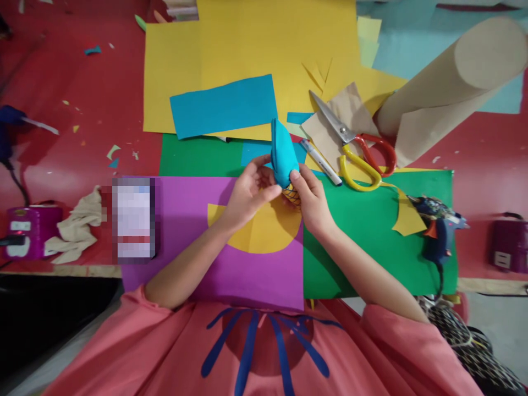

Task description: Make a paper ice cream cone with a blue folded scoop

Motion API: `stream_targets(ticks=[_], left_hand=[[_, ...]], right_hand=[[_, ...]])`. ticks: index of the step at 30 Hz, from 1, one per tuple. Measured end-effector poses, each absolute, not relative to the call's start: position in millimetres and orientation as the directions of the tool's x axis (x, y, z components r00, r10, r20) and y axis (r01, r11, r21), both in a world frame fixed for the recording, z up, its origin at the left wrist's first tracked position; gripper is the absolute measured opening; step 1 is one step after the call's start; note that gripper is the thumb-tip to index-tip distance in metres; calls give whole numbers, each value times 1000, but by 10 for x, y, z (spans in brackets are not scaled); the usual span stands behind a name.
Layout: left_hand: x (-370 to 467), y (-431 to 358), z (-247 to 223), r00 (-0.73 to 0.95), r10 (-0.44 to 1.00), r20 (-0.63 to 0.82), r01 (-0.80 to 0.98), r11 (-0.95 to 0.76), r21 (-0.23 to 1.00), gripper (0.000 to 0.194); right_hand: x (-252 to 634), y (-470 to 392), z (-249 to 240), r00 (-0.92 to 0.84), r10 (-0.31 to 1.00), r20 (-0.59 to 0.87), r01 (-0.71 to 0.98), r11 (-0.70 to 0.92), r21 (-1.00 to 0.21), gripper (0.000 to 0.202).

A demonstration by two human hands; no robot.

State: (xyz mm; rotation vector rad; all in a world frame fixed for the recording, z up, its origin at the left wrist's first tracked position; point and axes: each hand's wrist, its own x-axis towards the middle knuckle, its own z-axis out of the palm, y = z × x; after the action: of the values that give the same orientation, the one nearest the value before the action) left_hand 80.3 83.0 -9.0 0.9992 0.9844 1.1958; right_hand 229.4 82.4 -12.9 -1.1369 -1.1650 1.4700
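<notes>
Between my two hands is a rolled blue craft-sheet piece point(284, 154), pointed at its far end, with a yellow part point(292, 195) marked with dark crossing lines at its near end. My left hand point(258, 187) grips it from the left, thumb near where blue meets yellow. From the other side my right hand point(311, 195) pinches it, the thumb pressed on the blue. Below them a yellow rounded cut-out point(256, 234) lies on a purple sheet point(264, 280). Part of the yellow end is hidden by my fingers.
Scissors point(344, 132) lie open beyond my right hand, beside a white marker point(322, 162). A glue gun point(439, 236) rests on the green sheet point(371, 253). A large paper roll point(445, 82), a blue strip point(225, 107) and a blurred-out phone point(134, 220) are around.
</notes>
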Motion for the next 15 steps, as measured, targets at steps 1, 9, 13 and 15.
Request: stream_targets(ticks=[1,9,13,15], left_hand=[[777,847,-111,135,990,-47,-245,79,966,46],[648,972,-359,150,955,256,23,-263,965,73],[662,988,-249,209,897,388,117,-417,901,105],[649,979,-199,244,869,431,150,-473,868,103]], right_hand=[[2305,830,-118,-170,976,-138,-112,-158,-981,24],[2351,853,-54,-299,929,-217,-58,-244,-968,32],[2358,862,-66,-339,918,-206,-36,-231,-972,35],[2361,865,-69,-375,908,-184,-42,-215,-976,36]])
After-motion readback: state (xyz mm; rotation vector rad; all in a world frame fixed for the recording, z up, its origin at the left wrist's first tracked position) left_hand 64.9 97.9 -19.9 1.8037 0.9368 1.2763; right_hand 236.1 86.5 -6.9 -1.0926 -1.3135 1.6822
